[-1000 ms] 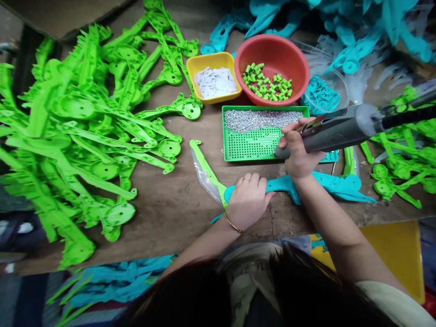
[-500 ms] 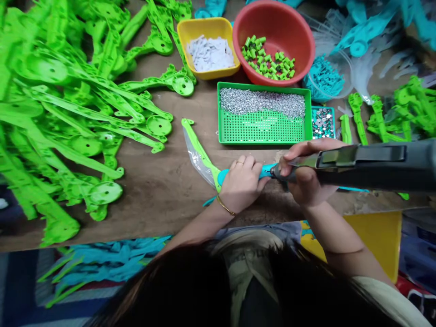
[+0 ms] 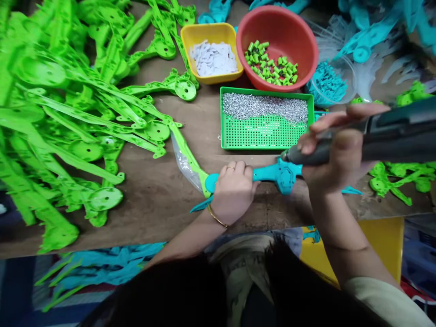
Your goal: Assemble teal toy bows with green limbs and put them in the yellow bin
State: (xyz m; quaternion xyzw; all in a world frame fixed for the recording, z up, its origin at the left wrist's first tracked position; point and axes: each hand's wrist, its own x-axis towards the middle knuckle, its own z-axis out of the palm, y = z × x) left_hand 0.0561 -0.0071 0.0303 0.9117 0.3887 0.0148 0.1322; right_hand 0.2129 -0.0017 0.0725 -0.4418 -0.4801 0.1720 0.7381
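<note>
My left hand [image 3: 235, 193] is closed over a blue plastic toy piece [image 3: 267, 174], pressing it to the table. A curved green arm with a clear blade [image 3: 187, 163] extends from the piece's left end. In my right hand [image 3: 335, 156] is a dark electric screwdriver [image 3: 398, 136], held nearly level with its body off to the right. Its tip is at the upper edge of the blue piece's wide cross-shaped part; whether it touches a screw I cannot tell. Small silver screws [image 3: 265, 106] fill the back half of a green perforated tray [image 3: 267, 145].
Green plastic parts [image 3: 68, 113] are heaped on the left, more [image 3: 391, 175] at right. Behind the tray stand a yellow bin [image 3: 213, 79] of white pieces, a red bowl [image 3: 279, 20] of small green parts and a clear tub [image 3: 352, 86] of blue bits.
The screwdriver has moved right, from the blue piece's narrow part to its wide cross-shaped part. My left hand and the piece have shifted slightly left.
</note>
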